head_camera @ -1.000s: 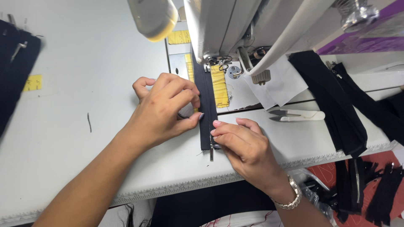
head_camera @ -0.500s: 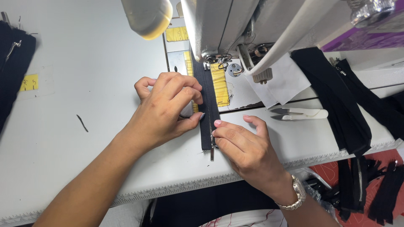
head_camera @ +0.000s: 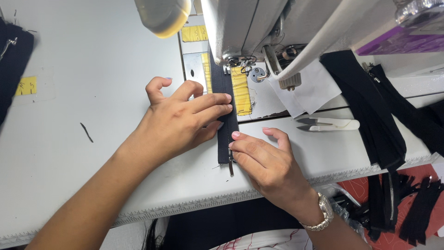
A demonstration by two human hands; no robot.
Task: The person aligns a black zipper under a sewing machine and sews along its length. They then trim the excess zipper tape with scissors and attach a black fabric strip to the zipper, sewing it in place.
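Since a moment ago the left hand (head_camera: pixel 182 121) has slid a little further up the frame along the black zipper strip (head_camera: pixel 225 106), and its fingertips now sit closer to the presser foot (head_camera: pixel 232 62) of the sewing machine (head_camera: pixel 259 28); the right hand (head_camera: pixel 266 159) has barely shifted. The strip lies in the middle of the frame, running straight from under the foot down toward the near edge of the white table (head_camera: pixel 83 74).

The left hand is spread flat, fingers pressing the strip's left side against the table, gripping nothing. The right hand is half curled at the strip's lower end, thumb and forefinger closed on it; from here it seems to pinch the metal zipper pull (head_camera: pixel 231 165) that pokes out below, though the fingers hide the contact. A watch (head_camera: pixel 322 214) sits on that wrist.

A yellow guide strip (head_camera: pixel 241 90) lies just beside the zipper strip on its right. Further right, white thread snips (head_camera: pixel 329 124) rest on the table, well apart from both hands, and next to them a heap of black zipper tapes (head_camera: pixel 370 106) hangs over the table edge at the right of the frame. A dark piece of fabric (head_camera: pixel 14 65) lies at the upper left.
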